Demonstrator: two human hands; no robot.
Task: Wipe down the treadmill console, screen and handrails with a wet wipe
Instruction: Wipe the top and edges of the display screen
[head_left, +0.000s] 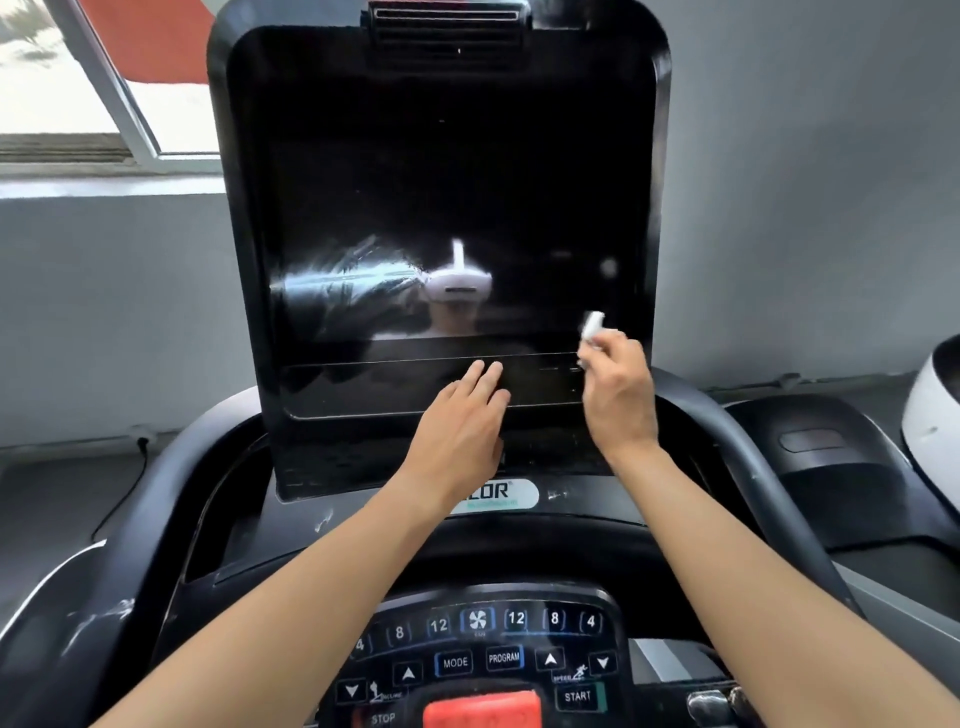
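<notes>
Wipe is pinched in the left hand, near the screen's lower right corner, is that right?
No, the hand is wrong. The head view shows the wipe pinched in the right hand, near the lower right corner of the screen; the left hand holds nothing.

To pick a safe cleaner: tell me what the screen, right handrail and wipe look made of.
The screen looks like glossy glass or hard plastic: it mirrors a headset and shows streaks. The right handrail seems matte black plastic or rubber: dull sheen, no reflections. The wipe is white, probably soft non-woven cloth or paper: it looks crumpled, though blurred.
</notes>
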